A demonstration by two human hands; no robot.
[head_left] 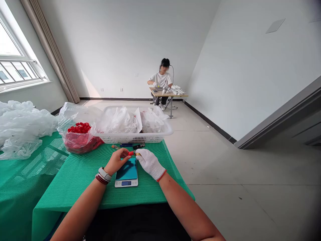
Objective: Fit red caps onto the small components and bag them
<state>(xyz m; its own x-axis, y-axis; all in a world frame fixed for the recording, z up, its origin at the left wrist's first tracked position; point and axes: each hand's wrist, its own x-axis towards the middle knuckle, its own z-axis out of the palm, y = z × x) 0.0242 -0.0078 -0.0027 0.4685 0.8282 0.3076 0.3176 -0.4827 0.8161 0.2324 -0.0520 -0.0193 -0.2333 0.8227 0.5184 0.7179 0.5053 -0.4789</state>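
My bare left hand (116, 161) pinches a small red plastic piece (130, 153) in its fingertips. Facing it, my right hand (149, 164), in a white knit glove with a red cuff, grips a small gold-coloured piece (137, 154). The two pieces nearly touch, and how they relate is too small to tell. Just below my hands lies a digital pocket scale (126, 175) with a teal cover and a lit display. Red plastic caps (79, 129) fill a clear plastic bag (75, 113) to the left.
A white slotted plastic basket (134, 138) holding clear bags stands at the back of the green mesh-covered table (75, 192). A blue pen (126, 145) and small dark items lie before it. Crumpled clear plastic (20, 129) is heaped left. Far off, a seated person works at a desk (168, 95).
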